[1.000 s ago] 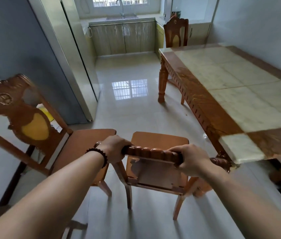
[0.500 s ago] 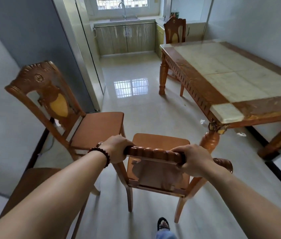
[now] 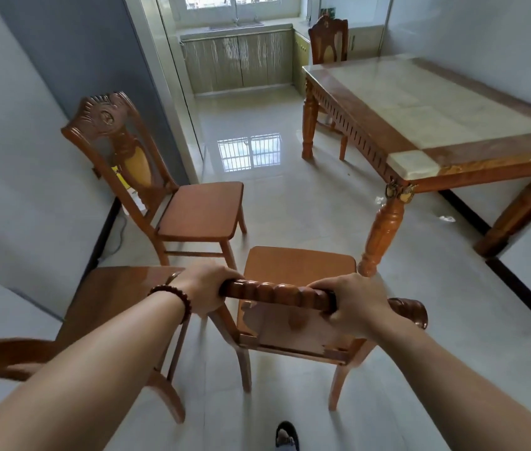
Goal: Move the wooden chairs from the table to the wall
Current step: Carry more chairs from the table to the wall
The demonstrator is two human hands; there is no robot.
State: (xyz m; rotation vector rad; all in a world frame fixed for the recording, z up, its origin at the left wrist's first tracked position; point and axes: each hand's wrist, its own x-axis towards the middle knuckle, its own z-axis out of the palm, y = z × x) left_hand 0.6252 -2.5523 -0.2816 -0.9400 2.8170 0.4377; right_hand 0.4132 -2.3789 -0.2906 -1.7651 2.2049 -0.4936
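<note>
while both hands grip its carved top rail, one wooden chair, the held chair (image 3: 296, 271), stands on the pale tiled floor (image 3: 290, 203) just beside the near corner leg of the dining table (image 3: 427, 102). the left hand (image 3: 204, 292), with a beaded bracelet (image 3: 173, 299) on its wrist, is closed around the rail's left end; the right hand (image 3: 353, 304) is closed around the rail toward its right end, whose rounded tip sticks out past the hand. four wooden chairs can be counted. the second chair (image 3: 173, 187) stands upright by the grey wall (image 3: 13, 157) on the left, its carved back toward the wall and its seat facing the room. the third chair (image 3: 104, 304) is nearer, at lower left, partly hidden behind the left forearm, its seat just beside the held chair. the fourth chair (image 3: 328, 39) stands at the far end of the table, only its back showing above the tabletop. one table is in view, with a pale stone-like top framed in wood. one shoe tip (image 3: 287, 436) shows at the bottom edge. kitchen cabinets (image 3: 238, 60) and one sink tap sit beneath a window at the far end.
</note>
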